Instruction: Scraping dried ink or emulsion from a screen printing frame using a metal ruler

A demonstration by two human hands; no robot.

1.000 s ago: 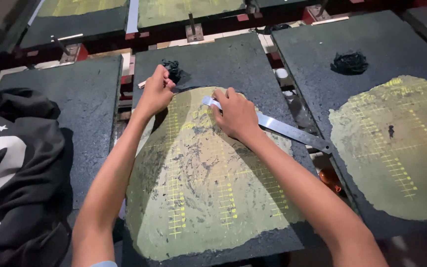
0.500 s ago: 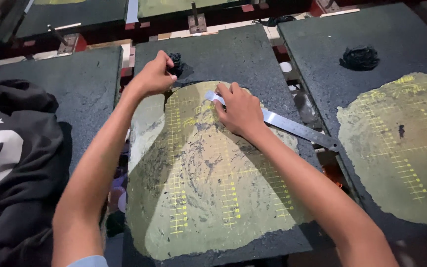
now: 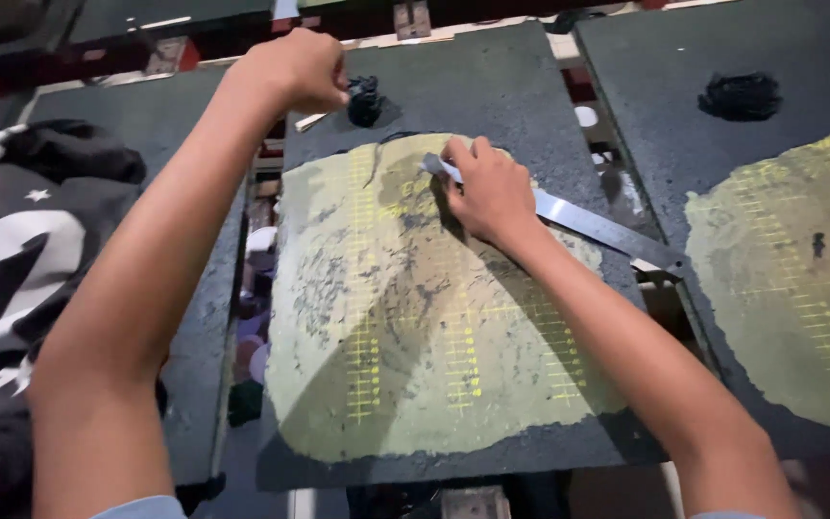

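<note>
Head view: no containers in sight, only flat dark pallets. Middle pallet [image 3: 521, 86] has a worn yellowish glue patch [image 3: 415, 327] with grid marks. Right hand [image 3: 492, 192] is clamped on a metal ruler [image 3: 593, 223], pressing it flat on the patch's upper edge. Ruler's long axis runs diagonally, tip at upper left, far end low right past the pallet edge. Left hand [image 3: 295, 67] is curled at the top left corner beside a black lump [image 3: 365, 99]; grip unclear. Black printed garment [image 3: 12, 250] lies on the left pallet.

Under your right hand [image 3: 494, 192], a smooth, shiny metal blade [image 3: 588, 223] crosses the rough, matt dark board [image 3: 511, 91] and its cracked yellowish coating [image 3: 405, 327].
</note>
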